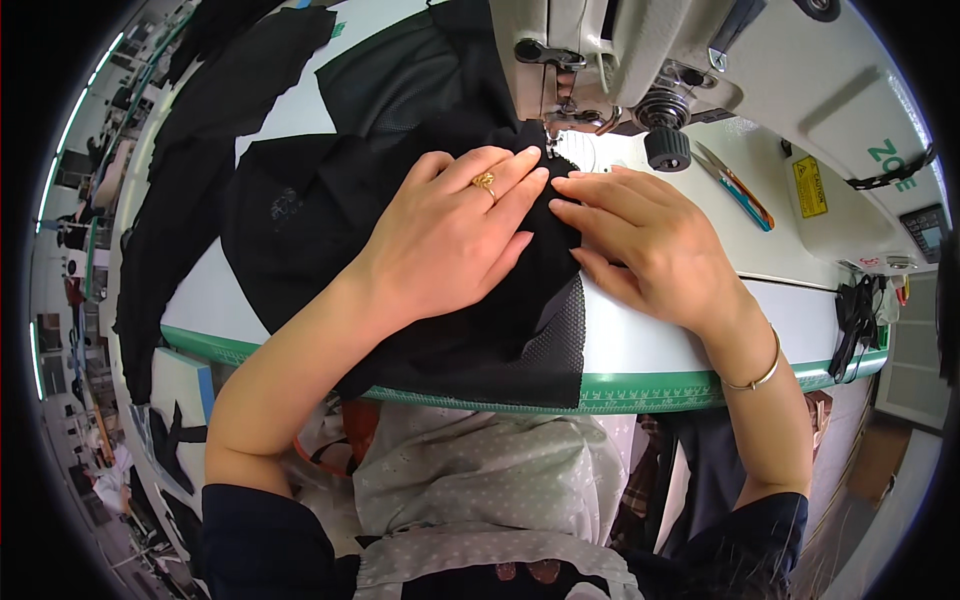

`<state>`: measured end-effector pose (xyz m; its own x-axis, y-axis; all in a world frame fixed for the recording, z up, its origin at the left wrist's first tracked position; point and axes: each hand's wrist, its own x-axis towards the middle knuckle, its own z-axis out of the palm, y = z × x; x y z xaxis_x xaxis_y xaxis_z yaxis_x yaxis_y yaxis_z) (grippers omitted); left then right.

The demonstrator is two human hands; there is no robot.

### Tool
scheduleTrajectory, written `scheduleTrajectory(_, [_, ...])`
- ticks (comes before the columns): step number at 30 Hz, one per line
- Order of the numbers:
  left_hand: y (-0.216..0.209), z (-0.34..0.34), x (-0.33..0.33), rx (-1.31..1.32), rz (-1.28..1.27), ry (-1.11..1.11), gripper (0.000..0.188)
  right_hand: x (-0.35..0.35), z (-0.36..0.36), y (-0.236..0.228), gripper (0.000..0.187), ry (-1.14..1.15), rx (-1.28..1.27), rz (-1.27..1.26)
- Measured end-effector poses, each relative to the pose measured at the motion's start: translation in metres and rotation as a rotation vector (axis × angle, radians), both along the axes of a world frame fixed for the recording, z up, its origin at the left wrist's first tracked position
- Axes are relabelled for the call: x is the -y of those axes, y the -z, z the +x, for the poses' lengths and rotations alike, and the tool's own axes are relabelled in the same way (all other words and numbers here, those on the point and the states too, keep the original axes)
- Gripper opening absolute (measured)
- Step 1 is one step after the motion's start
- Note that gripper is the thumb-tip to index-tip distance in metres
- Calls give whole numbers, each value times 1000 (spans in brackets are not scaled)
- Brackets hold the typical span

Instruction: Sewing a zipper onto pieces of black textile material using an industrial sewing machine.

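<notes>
A white counter (640,345), bordered by a green edge (650,393) across the 6 o'clock side, is used to carry the work. From 12 to 3 o'clock it is overhung by a pale sewing machine (780,90). The middle is covered by a black cloth (500,330), spread from the machine's left flank down to the green edge. At 10 o'clock a second black cloth (200,150) is draped along the counter. The left hand (450,240) is laid just above the centre, palm down on the black cloth, its long fingers close together and the thumb apart. At 2 o'clock the right hand (650,240) is set with fingers slightly spread, tips touching the cloth's right side; whether any fabric is pinched cannot be told. At 4 o'clock a mesh panel (555,345) is shown in the cloth. Past the right hand, also toward 2 o'clock, snips (740,191) are left untouched. The cloth is brought up to the small presser foot (552,146) at 1 o'clock, so placing is judged done; any stitches are hidden, and the near-side length is judged not yet fed through.
</notes>
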<state>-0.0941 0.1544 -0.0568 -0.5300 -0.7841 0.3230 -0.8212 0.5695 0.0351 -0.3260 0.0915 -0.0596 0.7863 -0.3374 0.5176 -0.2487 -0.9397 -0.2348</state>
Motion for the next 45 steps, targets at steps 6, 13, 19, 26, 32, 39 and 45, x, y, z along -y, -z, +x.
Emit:
scheduleTrajectory(6, [3,-2,3,-25,-42,8,48,2,0,0,30,5,-3,-17])
scheduleTrajectory(13, [10,1,16,-32,-162,37,39,4,1,0,31,36,-13,-24])
scheduleTrajectory(19, [8,8,23,22,-194,51,35,3,3,2,35,81,-46,-44])
scheduleTrajectory(26, [-46,-21,-49,40,162,-99,57,-6,-13,-8,35,161,-2,-21])
scheduleTrajectory(32, [-6,-48,-64,-192,-57,-298,28,-55,-30,-12,21,88,11,102])
scheduleTrajectory(39, [-19,-36,-50,-289,-342,-77,19,-75,-26,-10,51,174,-183,139])
scheduleTrajectory(45, [-2,-36,-49,-243,-109,130,10,-76,-27,-6,47,180,-148,146])
